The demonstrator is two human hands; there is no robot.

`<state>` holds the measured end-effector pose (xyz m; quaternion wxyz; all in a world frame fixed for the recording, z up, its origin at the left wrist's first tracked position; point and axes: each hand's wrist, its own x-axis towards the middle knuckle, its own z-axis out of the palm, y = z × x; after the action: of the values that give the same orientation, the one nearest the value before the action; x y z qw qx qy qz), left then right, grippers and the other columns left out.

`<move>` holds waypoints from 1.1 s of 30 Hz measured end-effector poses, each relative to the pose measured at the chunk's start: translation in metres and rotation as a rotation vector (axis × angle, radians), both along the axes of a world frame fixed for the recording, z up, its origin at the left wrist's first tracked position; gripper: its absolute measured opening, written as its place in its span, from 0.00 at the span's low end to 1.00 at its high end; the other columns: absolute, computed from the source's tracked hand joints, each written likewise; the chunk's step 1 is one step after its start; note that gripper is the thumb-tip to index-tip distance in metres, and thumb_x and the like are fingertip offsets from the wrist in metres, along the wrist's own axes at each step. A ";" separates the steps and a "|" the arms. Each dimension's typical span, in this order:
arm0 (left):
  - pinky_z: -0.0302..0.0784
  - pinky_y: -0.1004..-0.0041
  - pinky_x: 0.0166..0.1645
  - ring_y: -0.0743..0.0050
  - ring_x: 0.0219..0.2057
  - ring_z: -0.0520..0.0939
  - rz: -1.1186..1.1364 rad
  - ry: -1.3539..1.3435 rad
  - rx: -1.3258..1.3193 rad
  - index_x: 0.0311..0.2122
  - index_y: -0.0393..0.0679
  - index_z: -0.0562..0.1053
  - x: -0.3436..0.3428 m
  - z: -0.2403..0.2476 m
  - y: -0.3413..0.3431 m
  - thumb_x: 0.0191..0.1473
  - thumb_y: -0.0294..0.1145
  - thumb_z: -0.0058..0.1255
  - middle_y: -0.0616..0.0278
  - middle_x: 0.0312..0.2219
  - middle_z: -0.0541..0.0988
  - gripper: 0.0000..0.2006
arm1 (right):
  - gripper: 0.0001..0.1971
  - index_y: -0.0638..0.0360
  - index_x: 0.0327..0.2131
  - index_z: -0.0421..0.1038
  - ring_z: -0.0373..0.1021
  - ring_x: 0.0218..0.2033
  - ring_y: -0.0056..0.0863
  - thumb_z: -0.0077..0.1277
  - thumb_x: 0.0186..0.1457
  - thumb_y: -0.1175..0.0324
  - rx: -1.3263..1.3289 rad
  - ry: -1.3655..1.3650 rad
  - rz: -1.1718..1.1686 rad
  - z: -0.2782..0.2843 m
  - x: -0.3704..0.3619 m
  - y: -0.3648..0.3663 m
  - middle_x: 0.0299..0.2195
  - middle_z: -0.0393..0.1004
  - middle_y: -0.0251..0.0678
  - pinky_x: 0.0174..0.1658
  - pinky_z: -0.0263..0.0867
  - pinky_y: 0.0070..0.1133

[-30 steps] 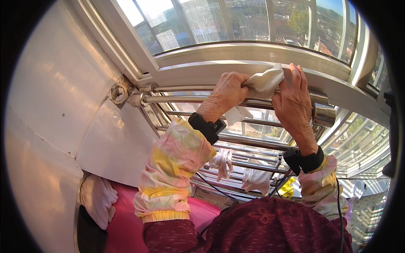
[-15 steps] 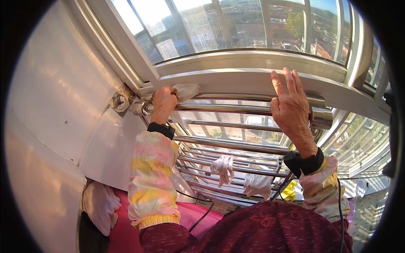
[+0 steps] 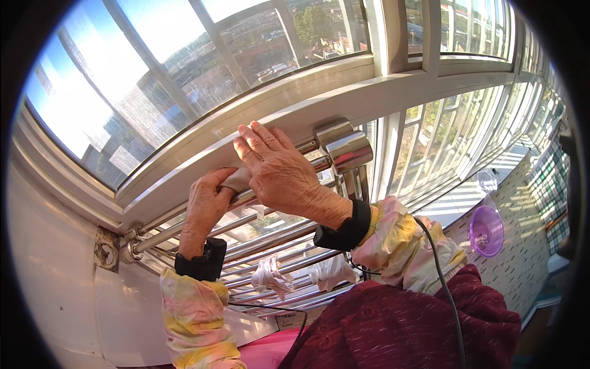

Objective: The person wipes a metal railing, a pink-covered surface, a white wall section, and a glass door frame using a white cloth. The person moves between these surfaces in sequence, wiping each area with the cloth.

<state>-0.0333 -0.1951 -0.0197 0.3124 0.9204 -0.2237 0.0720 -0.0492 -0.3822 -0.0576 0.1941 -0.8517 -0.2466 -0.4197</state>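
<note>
My left hand [image 3: 206, 200] is closed around a damp-looking, pale cloth [image 3: 238, 179] and presses it against the upper rail [image 3: 161, 238] of a shiny metal rack. Close beside it, my right hand [image 3: 278, 172] has its fingers stretched out, the tips resting on the white window frame [image 3: 344, 101]. Its palm hangs over the rail and hides part of it. The rack's thick chrome end piece [image 3: 348, 149] lies to the right of this hand. Lower on the rack hang two whitish rags [image 3: 270, 277], below my wrists.
A large window [image 3: 203, 67] with outer bars rises behind the rack. On the left is a white wall with a broken-edged round fitting [image 3: 106, 249]. At the right, a purple basin [image 3: 495, 222] stands on the tiled floor near a checked cloth [image 3: 548, 175]. A black cord [image 3: 445, 283] crosses my right sleeve.
The view has swung right. My left hand has slid rightward along the rail with the cloth. My right hand, earlier well apart from it, now lies right beside it.
</note>
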 end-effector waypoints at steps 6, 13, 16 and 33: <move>0.71 0.51 0.43 0.40 0.37 0.77 0.435 -0.096 0.555 0.38 0.42 0.77 0.015 0.018 0.083 0.48 0.33 0.45 0.42 0.31 0.78 0.13 | 0.27 0.65 0.55 0.62 0.46 0.65 0.44 0.47 0.50 0.65 0.020 0.064 -0.020 -0.001 -0.004 0.000 0.62 0.52 0.51 0.61 0.47 0.45; 0.68 0.49 0.42 0.36 0.37 0.76 0.278 -0.297 0.479 0.36 0.39 0.75 0.020 -0.003 0.045 0.46 0.28 0.42 0.40 0.32 0.76 0.13 | 0.31 0.61 0.57 0.58 0.40 0.66 0.51 0.49 0.52 0.58 0.200 0.031 0.100 0.002 -0.006 0.000 0.63 0.45 0.57 0.62 0.43 0.49; 0.71 0.53 0.36 0.40 0.30 0.77 0.081 -0.241 0.314 0.32 0.38 0.74 0.021 -0.006 -0.003 0.47 0.30 0.45 0.42 0.28 0.77 0.09 | 0.34 0.62 0.60 0.54 0.42 0.65 0.52 0.48 0.53 0.57 0.233 0.020 0.131 0.003 -0.006 -0.002 0.62 0.47 0.56 0.64 0.42 0.43; 0.73 0.74 0.44 0.72 0.48 0.73 0.089 0.410 -0.923 0.55 0.39 0.66 -0.064 0.013 -0.055 0.60 0.44 0.45 0.61 0.43 0.74 0.24 | 0.45 0.36 0.61 0.54 0.71 0.45 0.46 0.66 0.38 0.64 0.420 -0.057 0.582 0.002 -0.022 -0.009 0.58 0.56 0.46 0.42 0.73 0.31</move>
<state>-0.0976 -0.2504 -0.0066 0.7207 0.6903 -0.0630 -0.0055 -0.0713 -0.3908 -0.0552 0.4693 -0.6755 -0.3923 -0.4118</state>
